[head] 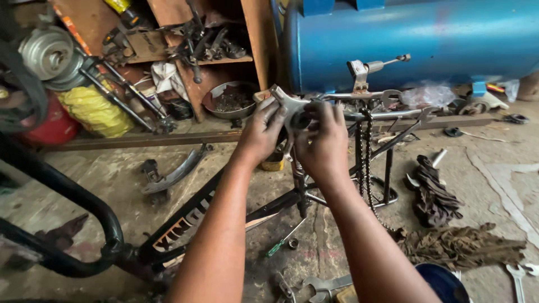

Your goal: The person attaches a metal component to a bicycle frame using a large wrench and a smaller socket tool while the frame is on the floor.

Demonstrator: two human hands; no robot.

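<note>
Both hands clamp one metal part: my left hand (261,133) and right hand (324,147) are closed around a silver crank arm (287,105), held up at the middle of the view over an upturned black bicycle frame (191,216). Left fingers wrap the near side of the arm, thumb on top; right fingers curl over the dark round hub end beside it, so that end is mostly hidden. The hands nearly touch each other. Crank arm's long axis runs up-left to down-right; its free end points up-left toward a wooden shelf (224,60). Whether it sits on the frame's axle, cannot tell, hands cover it.

A chain (368,168) hangs straight down just right of my right hand, from the frame's rear stays. Behind it, a blue tank (415,39) lies with its long axis left-right. On the concrete floor: green-handled screwdriver (279,244) below my forearms, pointing up-right; dark greasy rags (457,244) at lower right; a twisted dark rag (432,193) above them; spanner (515,278) at far right edge; blue bowl (443,282) near my right elbow. Yellow bag (95,109) and a red container (53,126) at left, well apart from hands. Metal dish (230,101) of small parts under the shelf.
</note>
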